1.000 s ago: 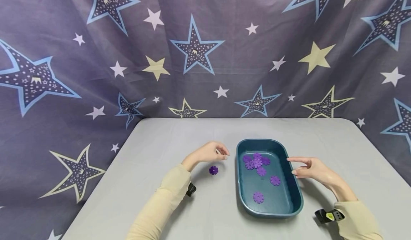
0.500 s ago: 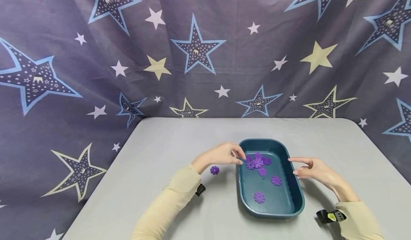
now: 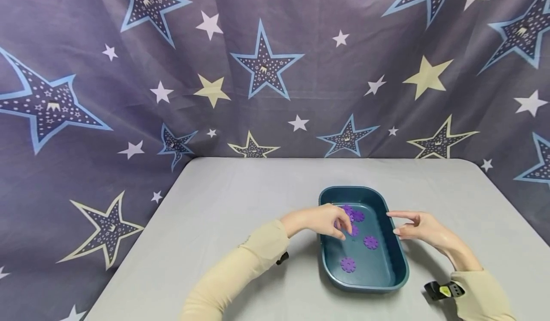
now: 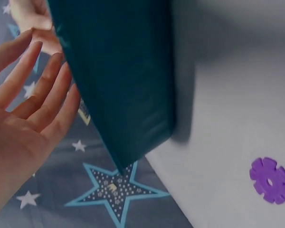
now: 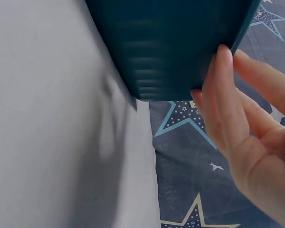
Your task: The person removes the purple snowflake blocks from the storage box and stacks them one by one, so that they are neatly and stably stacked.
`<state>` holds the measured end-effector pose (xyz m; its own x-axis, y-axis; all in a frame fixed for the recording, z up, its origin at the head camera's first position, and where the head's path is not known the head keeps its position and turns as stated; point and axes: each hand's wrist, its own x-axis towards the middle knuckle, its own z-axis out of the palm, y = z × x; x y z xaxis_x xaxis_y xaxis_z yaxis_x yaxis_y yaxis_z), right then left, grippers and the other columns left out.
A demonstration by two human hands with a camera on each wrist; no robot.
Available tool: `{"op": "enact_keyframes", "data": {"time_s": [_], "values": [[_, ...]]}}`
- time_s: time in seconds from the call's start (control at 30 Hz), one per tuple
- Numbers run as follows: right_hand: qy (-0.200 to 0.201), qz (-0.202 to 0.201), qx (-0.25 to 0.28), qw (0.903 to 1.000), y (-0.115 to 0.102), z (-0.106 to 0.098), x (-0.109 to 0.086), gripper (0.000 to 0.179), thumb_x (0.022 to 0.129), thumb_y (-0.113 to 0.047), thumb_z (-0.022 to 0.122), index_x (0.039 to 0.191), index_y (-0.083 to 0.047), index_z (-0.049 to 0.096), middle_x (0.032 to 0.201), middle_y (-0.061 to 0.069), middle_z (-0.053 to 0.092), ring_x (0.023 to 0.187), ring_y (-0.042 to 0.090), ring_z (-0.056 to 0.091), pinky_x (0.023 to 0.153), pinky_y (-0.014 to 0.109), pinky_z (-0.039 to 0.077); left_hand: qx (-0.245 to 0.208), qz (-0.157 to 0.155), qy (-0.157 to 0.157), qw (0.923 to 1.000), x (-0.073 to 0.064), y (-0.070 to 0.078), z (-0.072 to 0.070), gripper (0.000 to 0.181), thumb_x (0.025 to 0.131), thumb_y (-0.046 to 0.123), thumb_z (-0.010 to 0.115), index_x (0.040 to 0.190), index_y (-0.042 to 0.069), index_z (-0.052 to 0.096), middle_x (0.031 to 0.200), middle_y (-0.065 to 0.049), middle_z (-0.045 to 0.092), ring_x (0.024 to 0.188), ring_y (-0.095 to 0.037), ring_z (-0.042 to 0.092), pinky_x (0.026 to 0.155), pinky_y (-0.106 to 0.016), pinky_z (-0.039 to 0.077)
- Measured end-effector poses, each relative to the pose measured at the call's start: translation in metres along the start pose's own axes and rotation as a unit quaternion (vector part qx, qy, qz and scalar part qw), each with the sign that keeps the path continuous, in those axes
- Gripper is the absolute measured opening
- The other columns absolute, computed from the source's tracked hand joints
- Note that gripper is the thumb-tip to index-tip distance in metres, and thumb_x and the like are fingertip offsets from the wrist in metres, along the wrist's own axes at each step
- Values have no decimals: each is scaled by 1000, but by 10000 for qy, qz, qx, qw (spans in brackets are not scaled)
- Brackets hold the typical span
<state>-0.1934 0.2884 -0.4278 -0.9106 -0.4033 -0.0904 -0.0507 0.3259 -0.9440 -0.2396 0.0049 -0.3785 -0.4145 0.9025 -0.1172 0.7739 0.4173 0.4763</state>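
Observation:
My left hand (image 3: 328, 219) hovers over the left side of a teal tray (image 3: 365, 283), fingers loosely bent. In the left wrist view its fingers (image 4: 40, 107) are spread and hold nothing. Below and beside it, flat purple notched discs (image 3: 358, 216) lie clustered in the tray, some hidden by the hand. Two discs lie apart from them, one mid-tray (image 3: 371, 242) and one near the front (image 3: 348, 264). My right hand (image 3: 418, 228) touches the tray's right rim with extended index finger and thumb; in the right wrist view, fingertips (image 5: 223, 52) rest against the outer wall.
Another purple notched disc (image 4: 270, 180) lies on the table left of the tray; my left arm hides it in the head view. The light grey table (image 3: 240, 192) ends at a star-patterned cloth (image 3: 275, 115) behind and at the sides.
My left hand has moved right, from above the table beside the loose disc, across the left rim to over the tray. My right hand stays at the right rim.

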Motion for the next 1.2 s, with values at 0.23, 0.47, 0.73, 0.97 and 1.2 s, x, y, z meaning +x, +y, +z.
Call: {"op": "enact_keyframes", "data": {"time_s": [0.23, 0.47, 0.73, 0.97, 1.2], "values": [[-35, 56, -83, 9999, -1, 0, 0, 56, 83, -12, 60, 127, 13, 35, 90, 14, 67, 81, 8, 61, 71, 30, 51, 104, -63, -480, 9988, 12, 3, 10, 21, 78, 14, 67, 97, 8, 65, 95, 3, 63, 73, 3, 52, 65, -6, 40], [-73, -23, -80, 9999, 0, 0, 1, 54, 83, -10, 59, 126, 13, 36, 88, 11, 67, 78, 6, 60, 69, 30, 51, 199, -77, -806, 9965, 18, 4, 18, 20, 77, 14, 68, 96, 8, 65, 92, 1, 64, 74, 2, 53, 66, -7, 40], [-31, 31, -139, 9999, 0, -1, 0, 53, 83, -12, 59, 126, 11, 37, 88, 11, 67, 79, 6, 61, 69, 30, 51, 347, -185, -1143, 9927, 27, 9, 25, 22, 75, 14, 70, 96, 11, 65, 87, 5, 61, 72, 1, 52, 65, -7, 39], [8, 80, -158, 9998, -1, -2, -1, 53, 83, -12, 60, 126, 11, 38, 88, 11, 67, 80, 6, 60, 69, 28, 51, 573, -247, -1390, 9883, 32, 11, 30, 23, 73, 13, 71, 96, 14, 65, 88, 5, 59, 75, -1, 53, 67, -8, 39], [10, 149, -155, 9998, -1, -1, -1, 56, 83, -13, 60, 128, 11, 36, 87, 12, 67, 80, 6, 60, 70, 27, 50, 552, -239, -1584, 9855, 34, 10, 38, 24, 72, 9, 72, 95, 14, 66, 88, 6, 60, 79, -1, 53, 67, -7, 38]]}}
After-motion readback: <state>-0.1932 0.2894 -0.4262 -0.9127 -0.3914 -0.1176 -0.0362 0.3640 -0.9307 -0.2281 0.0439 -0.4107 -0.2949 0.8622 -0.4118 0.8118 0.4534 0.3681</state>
